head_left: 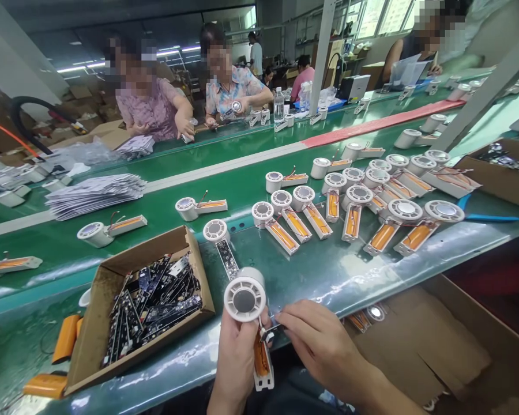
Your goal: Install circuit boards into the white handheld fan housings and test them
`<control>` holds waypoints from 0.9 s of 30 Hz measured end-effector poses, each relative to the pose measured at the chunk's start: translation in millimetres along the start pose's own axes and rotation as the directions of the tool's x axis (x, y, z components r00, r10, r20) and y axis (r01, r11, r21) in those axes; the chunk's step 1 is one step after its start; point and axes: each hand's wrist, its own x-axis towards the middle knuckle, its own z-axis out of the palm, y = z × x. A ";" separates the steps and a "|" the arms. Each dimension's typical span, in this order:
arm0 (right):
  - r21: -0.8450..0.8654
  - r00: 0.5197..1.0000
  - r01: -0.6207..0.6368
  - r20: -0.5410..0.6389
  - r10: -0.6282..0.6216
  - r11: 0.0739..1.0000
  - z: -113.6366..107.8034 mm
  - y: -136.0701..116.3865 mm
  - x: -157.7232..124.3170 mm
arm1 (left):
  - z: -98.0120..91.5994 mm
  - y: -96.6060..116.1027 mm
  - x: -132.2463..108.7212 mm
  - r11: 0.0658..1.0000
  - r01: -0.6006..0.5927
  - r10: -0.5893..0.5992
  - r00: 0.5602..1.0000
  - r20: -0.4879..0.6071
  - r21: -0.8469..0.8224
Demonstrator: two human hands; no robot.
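Note:
My left hand [234, 364] is closed around a white handheld fan [244, 298] with a round grille. Its handle is open along one side, and an orange battery [260, 358] lies inside. Close by on the right, my right hand [322, 340] pinches a thin dark piece at the fan's neck, beside a small white connector [265, 334]. Fingers partly cover that piece, so its kind cannot be told. Just beyond the held fan, another fan [216, 231] lies on the bench with a dark circuit board [227, 259] along its handle.
A cardboard box [204, 275] of circuit boards stands at left, beside loose orange batteries [64, 339]. Several open-handled fans [296, 225] lie at right. Behind them runs a green conveyor belt [164, 208] with more fans and stacked white sheets [96, 195]. Co-workers sit across it.

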 end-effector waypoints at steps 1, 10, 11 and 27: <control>0.000 1.000 -0.008 -0.002 0.008 1.000 0.3 0.0 -0.6 | 0.1 0.3 0.1 1.000 0.007 -0.007 1.000 0.003 -0.008; 0.056 0.999 -0.041 0.015 0.040 0.998 -0.6 4.0 -3.5 | -9.5 1.8 -3.5 0.990 0.045 -0.023 0.987 0.157 -0.135; 0.055 0.999 -0.043 0.021 0.042 0.998 -0.8 4.2 -3.5 | -9.5 2.5 -3.3 0.990 0.044 -0.022 0.987 0.161 -0.131; -0.075 0.999 -0.006 -0.033 0.004 0.997 0.0 -0.3 -0.5 | -0.1 -3.4 4.0 0.992 0.036 -0.044 0.998 -0.056 -0.122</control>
